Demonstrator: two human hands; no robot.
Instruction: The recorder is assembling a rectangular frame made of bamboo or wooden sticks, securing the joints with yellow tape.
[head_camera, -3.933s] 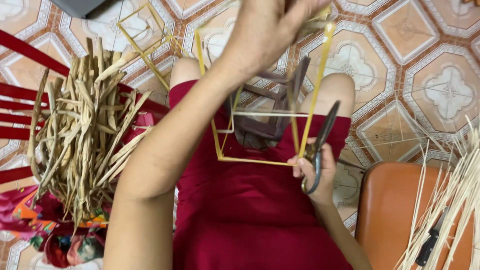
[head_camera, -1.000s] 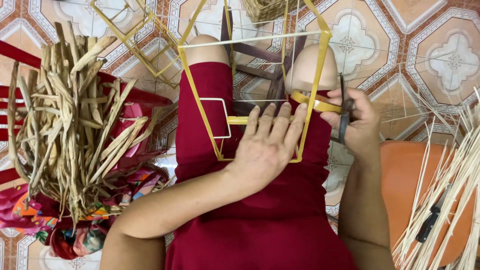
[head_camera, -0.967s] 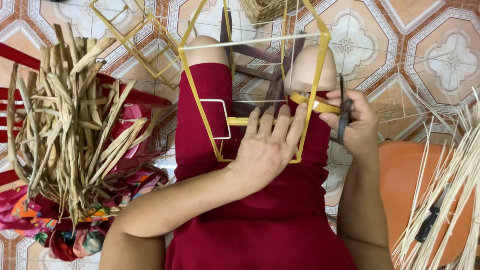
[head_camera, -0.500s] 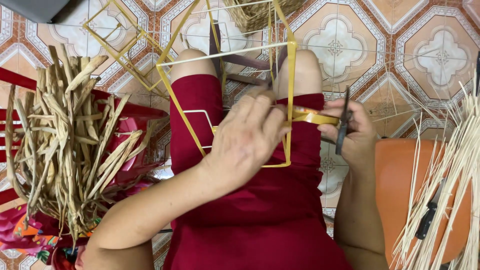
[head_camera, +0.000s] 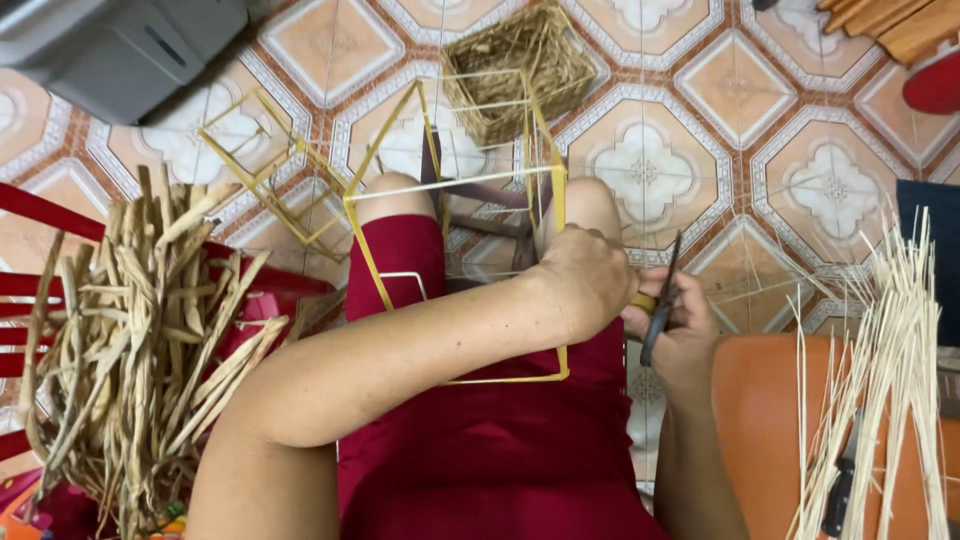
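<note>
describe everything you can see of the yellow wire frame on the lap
The yellow wire frame is an open box of thin rods, yellow along most edges with paler, whitish bars across the top and at one side. It looks like coated metal and has no weaving on it. It sits tilted on the person's lap, over the red garment and against the knees. The left hand grips its right upright; the right hand, holding dark scissors, is close beside that edge.

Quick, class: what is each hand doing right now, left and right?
Left hand: closed over the right side of the yellow wire frame on the lap.
Right hand: closed on dark scissors, beside the left hand.
</note>
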